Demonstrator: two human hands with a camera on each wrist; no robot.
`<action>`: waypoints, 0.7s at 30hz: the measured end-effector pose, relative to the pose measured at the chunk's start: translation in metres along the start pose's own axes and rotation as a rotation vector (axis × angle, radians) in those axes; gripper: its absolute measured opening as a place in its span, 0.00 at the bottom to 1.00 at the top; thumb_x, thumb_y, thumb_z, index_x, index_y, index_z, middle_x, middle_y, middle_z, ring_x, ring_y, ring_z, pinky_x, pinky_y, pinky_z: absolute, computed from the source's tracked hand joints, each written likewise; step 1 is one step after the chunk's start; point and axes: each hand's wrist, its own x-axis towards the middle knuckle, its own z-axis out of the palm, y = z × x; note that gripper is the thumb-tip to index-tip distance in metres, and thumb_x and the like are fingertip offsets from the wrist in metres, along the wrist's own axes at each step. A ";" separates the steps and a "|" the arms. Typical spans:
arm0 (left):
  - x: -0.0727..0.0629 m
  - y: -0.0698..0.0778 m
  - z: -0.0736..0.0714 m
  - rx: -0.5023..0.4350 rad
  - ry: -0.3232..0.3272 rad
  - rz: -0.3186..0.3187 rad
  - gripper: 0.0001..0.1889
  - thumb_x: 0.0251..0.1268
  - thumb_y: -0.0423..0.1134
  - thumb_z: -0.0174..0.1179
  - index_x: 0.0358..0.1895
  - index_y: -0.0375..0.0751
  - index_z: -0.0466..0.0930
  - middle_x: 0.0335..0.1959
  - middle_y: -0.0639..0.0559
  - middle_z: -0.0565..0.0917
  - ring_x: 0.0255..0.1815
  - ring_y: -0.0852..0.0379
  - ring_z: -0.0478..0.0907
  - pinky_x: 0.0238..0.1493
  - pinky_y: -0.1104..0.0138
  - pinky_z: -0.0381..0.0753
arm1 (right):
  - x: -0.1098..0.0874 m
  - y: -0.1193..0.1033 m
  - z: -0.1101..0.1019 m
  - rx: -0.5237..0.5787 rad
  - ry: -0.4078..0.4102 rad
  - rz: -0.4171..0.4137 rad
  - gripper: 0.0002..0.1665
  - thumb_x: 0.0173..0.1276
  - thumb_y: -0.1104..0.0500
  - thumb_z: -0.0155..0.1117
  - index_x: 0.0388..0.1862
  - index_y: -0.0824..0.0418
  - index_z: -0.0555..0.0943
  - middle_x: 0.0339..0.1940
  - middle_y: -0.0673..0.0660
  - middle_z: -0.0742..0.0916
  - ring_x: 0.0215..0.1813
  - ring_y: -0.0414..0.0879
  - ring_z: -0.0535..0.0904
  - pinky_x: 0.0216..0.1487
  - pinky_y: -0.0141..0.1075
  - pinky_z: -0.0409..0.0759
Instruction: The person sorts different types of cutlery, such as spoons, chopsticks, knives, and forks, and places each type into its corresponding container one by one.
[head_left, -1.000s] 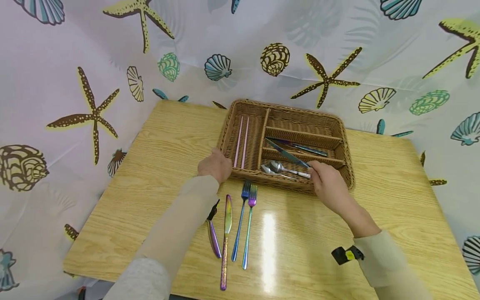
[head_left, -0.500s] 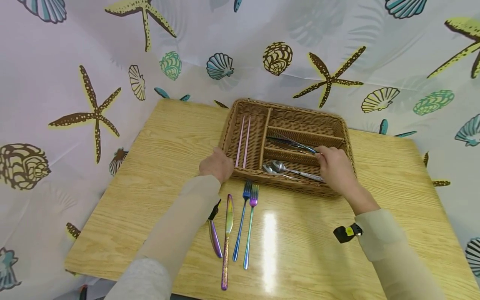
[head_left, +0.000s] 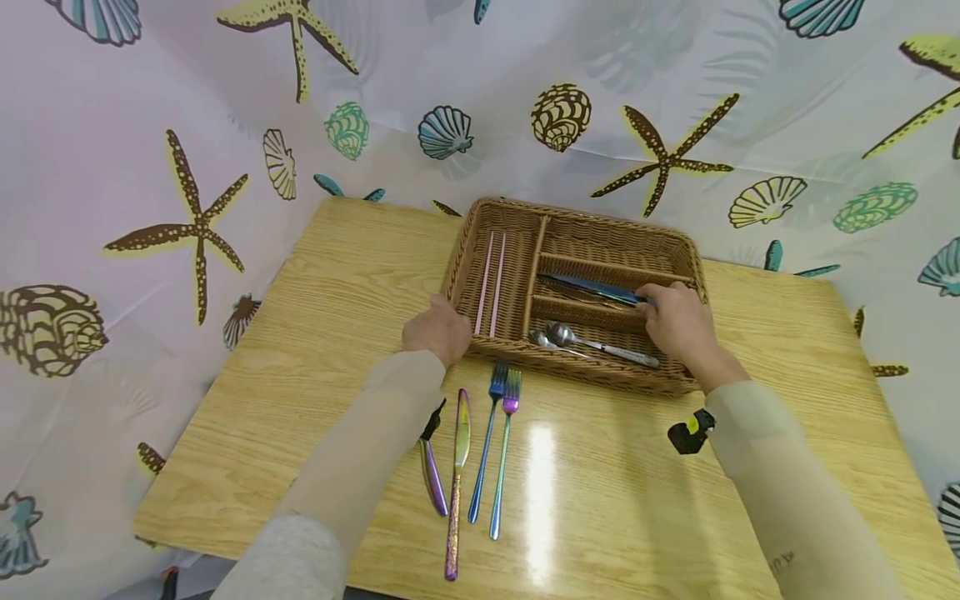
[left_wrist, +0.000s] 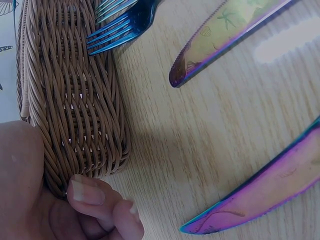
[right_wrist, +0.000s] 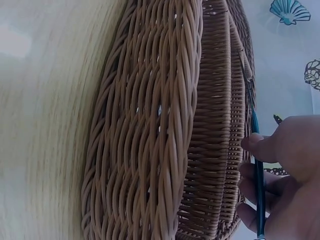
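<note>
My right hand [head_left: 679,323] pinches a blue table knife [head_left: 596,287] over the middle compartment of the wicker cutlery basket [head_left: 570,364]. In the right wrist view, the knife [right_wrist: 259,192] shows edge-on between thumb and fingers. Another knife lies beneath it, partly hidden. My left hand [head_left: 437,331] grips the basket's front left corner, its fingertips [left_wrist: 87,194] curled at the wicker wall. Two pink chopsticks [head_left: 491,283] lie in the left compartment. Spoons [head_left: 562,334] lie in the front compartment.
In front of the basket lie a blue fork [head_left: 486,450], a purple-green fork [head_left: 504,458] and a rainbow knife [head_left: 457,483]. A purple-bladed knife [left_wrist: 265,192] is partly under my left forearm. A curtain [head_left: 360,50] with shells and starfish hangs behind the wooden table [head_left: 600,517].
My right hand has moved back and right with the blue knife, from above the spoons to the middle compartment, where the knife now lies low. My left hand stays at the basket corner.
</note>
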 end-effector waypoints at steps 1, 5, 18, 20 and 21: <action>0.000 0.000 0.000 0.002 0.001 0.000 0.33 0.81 0.50 0.32 0.75 0.25 0.49 0.12 0.52 0.69 0.11 0.58 0.61 0.17 0.64 0.64 | 0.002 0.000 0.000 -0.005 -0.002 0.001 0.20 0.78 0.62 0.50 0.65 0.65 0.76 0.50 0.71 0.81 0.47 0.65 0.74 0.36 0.53 0.72; 0.000 0.001 0.000 0.004 -0.004 -0.005 0.34 0.81 0.50 0.32 0.76 0.26 0.46 0.11 0.52 0.68 0.10 0.59 0.60 0.16 0.65 0.63 | 0.009 0.001 0.003 -0.003 -0.029 0.012 0.20 0.78 0.61 0.51 0.64 0.65 0.77 0.51 0.71 0.82 0.45 0.63 0.74 0.36 0.51 0.70; 0.001 0.000 0.001 -0.014 -0.007 -0.014 0.34 0.81 0.50 0.30 0.78 0.27 0.44 0.10 0.54 0.65 0.09 0.61 0.55 0.14 0.66 0.60 | 0.035 0.006 0.013 0.105 -0.174 0.087 0.24 0.73 0.68 0.44 0.63 0.67 0.78 0.61 0.72 0.80 0.29 0.51 0.73 0.26 0.39 0.64; 0.000 0.000 0.001 -0.013 -0.008 -0.014 0.34 0.82 0.50 0.30 0.78 0.27 0.44 0.10 0.54 0.65 0.09 0.61 0.55 0.14 0.66 0.60 | 0.039 0.010 0.013 0.147 -0.212 0.105 0.25 0.73 0.69 0.43 0.65 0.68 0.77 0.62 0.74 0.78 0.24 0.48 0.68 0.24 0.37 0.63; 0.000 0.000 0.000 -0.014 -0.009 -0.015 0.34 0.82 0.50 0.30 0.78 0.28 0.44 0.10 0.54 0.65 0.09 0.61 0.55 0.14 0.66 0.59 | 0.040 0.011 0.014 0.163 -0.221 0.111 0.25 0.73 0.69 0.43 0.65 0.68 0.77 0.63 0.74 0.78 0.23 0.47 0.66 0.24 0.37 0.63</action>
